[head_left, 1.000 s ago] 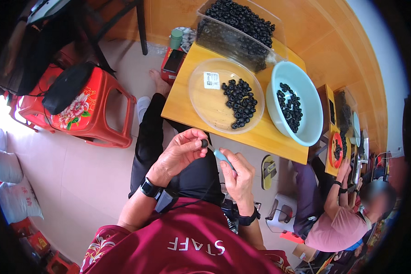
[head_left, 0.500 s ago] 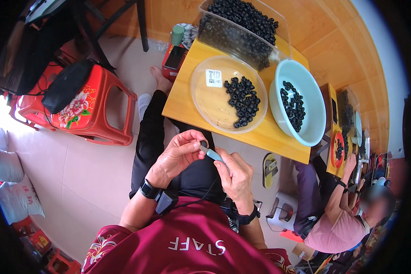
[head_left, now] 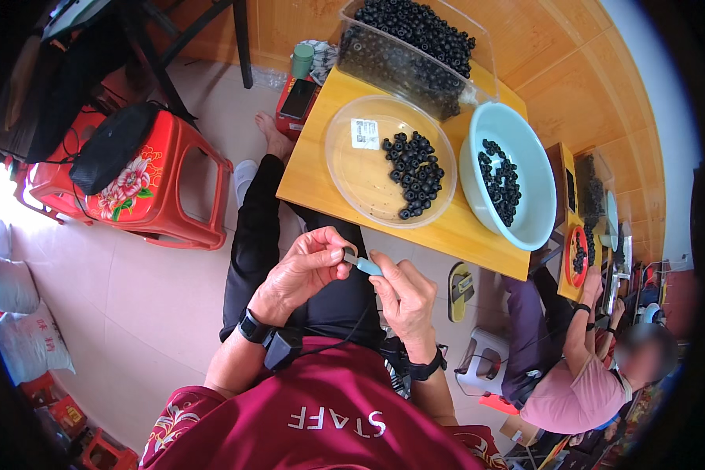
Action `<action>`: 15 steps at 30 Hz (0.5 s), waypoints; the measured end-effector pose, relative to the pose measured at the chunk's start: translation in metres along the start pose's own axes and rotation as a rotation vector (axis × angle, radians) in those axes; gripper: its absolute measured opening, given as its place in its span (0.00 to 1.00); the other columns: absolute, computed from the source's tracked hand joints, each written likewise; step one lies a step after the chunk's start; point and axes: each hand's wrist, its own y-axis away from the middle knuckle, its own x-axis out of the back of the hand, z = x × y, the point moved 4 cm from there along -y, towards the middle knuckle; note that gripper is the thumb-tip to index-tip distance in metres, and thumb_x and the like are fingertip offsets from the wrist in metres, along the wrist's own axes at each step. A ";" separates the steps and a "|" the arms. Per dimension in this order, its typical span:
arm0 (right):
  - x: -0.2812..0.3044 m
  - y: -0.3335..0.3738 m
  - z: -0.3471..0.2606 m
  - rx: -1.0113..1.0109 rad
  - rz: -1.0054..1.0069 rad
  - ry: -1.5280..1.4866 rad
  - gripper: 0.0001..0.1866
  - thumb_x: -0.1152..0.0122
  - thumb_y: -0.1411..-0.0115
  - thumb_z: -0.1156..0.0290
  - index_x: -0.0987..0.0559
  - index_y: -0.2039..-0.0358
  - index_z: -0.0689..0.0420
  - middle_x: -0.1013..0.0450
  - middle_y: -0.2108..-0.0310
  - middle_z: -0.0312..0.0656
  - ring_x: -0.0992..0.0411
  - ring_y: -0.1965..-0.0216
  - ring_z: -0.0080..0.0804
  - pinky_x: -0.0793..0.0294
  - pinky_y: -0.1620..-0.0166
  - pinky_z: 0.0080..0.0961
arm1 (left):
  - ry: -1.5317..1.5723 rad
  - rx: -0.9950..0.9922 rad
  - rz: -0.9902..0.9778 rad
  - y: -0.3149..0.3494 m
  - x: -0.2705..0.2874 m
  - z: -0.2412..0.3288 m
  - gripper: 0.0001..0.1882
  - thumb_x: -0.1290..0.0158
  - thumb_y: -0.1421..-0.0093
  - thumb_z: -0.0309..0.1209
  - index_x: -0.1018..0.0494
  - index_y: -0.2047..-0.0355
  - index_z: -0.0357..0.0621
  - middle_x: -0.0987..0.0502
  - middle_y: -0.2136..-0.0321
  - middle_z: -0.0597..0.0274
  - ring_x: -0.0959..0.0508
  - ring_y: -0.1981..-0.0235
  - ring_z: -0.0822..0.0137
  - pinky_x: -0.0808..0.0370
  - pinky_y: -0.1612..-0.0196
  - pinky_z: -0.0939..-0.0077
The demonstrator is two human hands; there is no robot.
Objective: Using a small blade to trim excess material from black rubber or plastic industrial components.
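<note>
Above my lap, my left hand point(head_left: 304, 270) pinches one small black ring-shaped piece point(head_left: 348, 251) between thumb and fingertips. In my right hand point(head_left: 406, 296) is a small knife with a light blue handle point(head_left: 369, 266). Its short grey blade points left and meets the black piece; how deep the tip goes is hidden. Beyond my hands, a shallow clear round tray point(head_left: 352, 176) holds a heap of similar black pieces point(head_left: 417, 172) along its right side. To its right, more of them lie in a light blue basin point(head_left: 531, 149).
A clear plastic bin point(head_left: 415, 66) full of black pieces stands at the back of the yellow table point(head_left: 309, 184). On the left is a red stool point(head_left: 164, 176) with a black bag point(head_left: 116, 149). At right, a person in pink point(head_left: 576, 392) sits by another table. A slipper point(head_left: 460, 291) lies on the floor.
The knife has turned slightly, its blade now showing more against the black piece. My hands stay almost in place. The person at right has shifted an arm a little.
</note>
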 end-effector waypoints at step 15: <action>0.003 -0.013 -0.011 -0.304 -0.067 -0.484 0.19 0.32 0.55 0.74 0.23 0.61 0.59 0.31 0.79 0.34 0.36 0.80 0.18 0.40 0.79 0.18 | -0.003 0.085 -0.084 0.005 -0.009 -0.003 0.07 0.45 0.46 0.23 0.29 0.66 0.41 0.26 0.70 0.63 0.25 0.71 0.73 0.26 0.66 0.81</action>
